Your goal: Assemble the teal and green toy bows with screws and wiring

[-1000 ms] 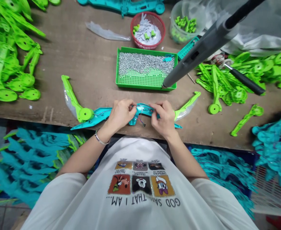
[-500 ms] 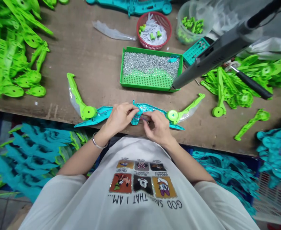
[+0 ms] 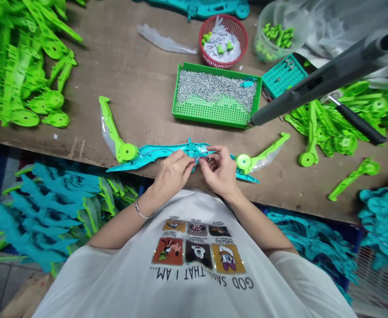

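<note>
A bow-shaped teal plastic shell [image 3: 149,155] lies along the front edge of the table, with a lime green arm [image 3: 128,152] at its left end and another lime green arm [image 3: 244,163] at its right. Thin dark wires [image 3: 203,155] run over the shell's middle. My left hand [image 3: 176,170] is pinched on the wires just left of centre. Fingers of my right hand [image 3: 220,170] are curled round the wires too, with a small dark piece among them that I cannot make out. Both hands hide part of the shell's centre.
A green tray [image 3: 210,119] of screws sits behind the shell, a grey screwdriver [image 3: 289,95] slanting over its right corner. Farther back stand a red basket [image 3: 213,62] and a clear tub [image 3: 263,26]. Lime green parts [image 3: 24,88] heap at left; teal shells [image 3: 48,207] are stacked below the table.
Both hands have come lower and closer together over the wires. My left hand has moved off the shell's centre post. The whole view has shifted slightly.
</note>
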`<state>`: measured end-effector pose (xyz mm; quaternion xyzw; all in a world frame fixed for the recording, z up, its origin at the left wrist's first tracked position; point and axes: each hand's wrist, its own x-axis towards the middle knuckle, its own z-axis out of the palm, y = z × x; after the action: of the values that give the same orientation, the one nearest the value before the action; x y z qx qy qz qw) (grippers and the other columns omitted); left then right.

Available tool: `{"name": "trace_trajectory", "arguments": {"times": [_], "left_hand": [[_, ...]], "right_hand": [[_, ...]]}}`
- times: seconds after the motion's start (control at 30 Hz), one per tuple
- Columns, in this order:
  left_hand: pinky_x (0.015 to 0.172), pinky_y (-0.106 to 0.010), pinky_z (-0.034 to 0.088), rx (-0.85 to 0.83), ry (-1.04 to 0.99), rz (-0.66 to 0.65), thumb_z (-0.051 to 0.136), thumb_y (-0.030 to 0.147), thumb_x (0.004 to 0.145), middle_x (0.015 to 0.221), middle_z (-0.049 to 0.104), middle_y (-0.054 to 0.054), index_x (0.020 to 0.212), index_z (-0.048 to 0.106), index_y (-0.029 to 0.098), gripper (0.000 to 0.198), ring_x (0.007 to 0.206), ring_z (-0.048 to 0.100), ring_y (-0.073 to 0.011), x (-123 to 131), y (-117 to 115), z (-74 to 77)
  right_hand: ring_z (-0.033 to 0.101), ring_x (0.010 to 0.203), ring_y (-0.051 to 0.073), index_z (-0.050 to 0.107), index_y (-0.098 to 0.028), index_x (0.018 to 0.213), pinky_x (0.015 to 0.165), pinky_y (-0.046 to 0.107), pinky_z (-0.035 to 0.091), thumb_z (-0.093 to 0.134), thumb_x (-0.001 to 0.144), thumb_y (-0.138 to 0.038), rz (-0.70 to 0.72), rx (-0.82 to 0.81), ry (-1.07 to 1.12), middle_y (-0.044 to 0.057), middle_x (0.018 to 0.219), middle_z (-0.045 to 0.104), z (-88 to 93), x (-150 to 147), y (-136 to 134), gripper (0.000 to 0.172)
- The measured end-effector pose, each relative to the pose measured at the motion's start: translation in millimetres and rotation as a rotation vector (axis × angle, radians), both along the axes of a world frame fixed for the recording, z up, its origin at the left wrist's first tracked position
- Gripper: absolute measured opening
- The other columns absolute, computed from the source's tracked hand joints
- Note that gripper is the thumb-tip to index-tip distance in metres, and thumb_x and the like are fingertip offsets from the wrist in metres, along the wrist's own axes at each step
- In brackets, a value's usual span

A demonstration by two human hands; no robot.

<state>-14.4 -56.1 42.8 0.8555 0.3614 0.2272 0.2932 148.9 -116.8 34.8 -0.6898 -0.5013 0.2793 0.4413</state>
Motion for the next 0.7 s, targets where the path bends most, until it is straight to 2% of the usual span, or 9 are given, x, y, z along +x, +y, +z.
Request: {"name": "trace_trajectory", "arguments": {"times": [0.07,0.13,0.23,0.3,0.43,0.57,0.63,0.7], "left_hand": [[0.074,-0.028,0.056,-0.030,-0.018,0.044,0.063,0.018,0.094,0.086,0.071,-0.005,0.105,0.066,0.016,0.012,0.078,0.069,-0.0168,3.2,-2.3,-3.0],[0.071,-0.025,0.056,-0.076,-0.025,0.090,0.065,0.014,0.090,0.085,0.073,-0.002,0.112,0.062,0.018,0.023,0.076,0.071,-0.0156,4.9,-3.5,-5.1],[0.069,-0.023,0.056,-0.131,-0.040,0.110,0.066,0.008,0.085,0.085,0.074,0.000,0.122,0.057,0.019,0.039,0.074,0.073,-0.0144,5.4,-3.4,-5.5],[0.070,-0.022,0.057,-0.182,-0.069,0.082,0.067,0.009,0.085,0.086,0.075,0.001,0.128,0.054,0.019,0.046,0.074,0.074,-0.0137,5.6,-2.7,-4.1],[0.074,-0.022,0.059,-0.334,-0.155,0.027,0.069,0.014,0.086,0.095,0.078,-0.002,0.141,0.046,0.020,0.060,0.078,0.076,-0.0134,5.2,-1.5,-0.6],[0.074,-0.023,0.061,-0.635,-0.257,-0.033,0.066,0.013,0.083,0.098,0.078,-0.004,0.155,0.027,0.021,0.083,0.080,0.077,-0.0143,0.1,3.8,2.6],[0.073,-0.025,0.061,-0.698,-0.260,-0.026,0.067,0.015,0.083,0.095,0.077,-0.005,0.152,0.032,0.020,0.078,0.080,0.076,-0.0154,-2.0,10.7,6.0],[0.075,-0.027,0.061,-0.601,-0.217,0.022,0.064,0.017,0.086,0.096,0.076,-0.006,0.144,0.043,0.019,0.062,0.080,0.075,-0.0158,-0.6,20.4,9.8]], "right_hand": [[0.064,0.058,0.012,0.047,-0.024,0.115,0.054,0.024,0.052,0.065,0.082,-0.027,-0.014,-0.012,0.151,-0.003,0.078,0.070,0.6,-4.5,-0.3,0.038],[0.067,0.063,0.012,0.043,-0.025,0.121,0.059,0.025,0.055,0.069,0.079,-0.026,-0.004,-0.004,0.225,-0.001,0.086,0.072,1.9,-8.8,-0.8,0.050],[0.063,0.058,0.011,0.040,-0.026,0.129,0.054,0.025,0.052,0.074,0.077,-0.026,-0.018,-0.028,0.227,-0.001,0.086,0.072,4.3,-12.8,-0.6,0.063],[0.061,0.056,0.010,0.040,-0.025,0.131,0.052,0.024,0.049,0.073,0.078,-0.025,-0.030,-0.052,0.231,-0.003,0.082,0.071,5.7,-12.9,0.5,0.062],[0.062,0.059,0.011,0.042,-0.025,0.129,0.056,0.026,0.049,0.073,0.079,-0.026,-0.015,-0.076,0.218,-0.004,0.079,0.071,7.5,-9.8,3.5,0.059],[0.062,0.059,0.010,0.043,-0.025,0.128,0.054,0.025,0.047,0.076,0.077,-0.029,-0.012,-0.092,0.189,-0.004,0.080,0.071,8.2,-5.9,5.5,0.061],[0.063,0.058,0.010,0.044,-0.025,0.128,0.052,0.024,0.046,0.073,0.078,-0.024,0.019,-0.104,0.189,-0.005,0.079,0.070,10.0,-2.0,6.4,0.058],[0.063,0.057,0.010,0.045,-0.025,0.127,0.053,0.024,0.047,0.069,0.078,-0.019,0.051,-0.114,0.149,-0.006,0.078,0.071,13.4,3.7,7.8,0.055]]}}
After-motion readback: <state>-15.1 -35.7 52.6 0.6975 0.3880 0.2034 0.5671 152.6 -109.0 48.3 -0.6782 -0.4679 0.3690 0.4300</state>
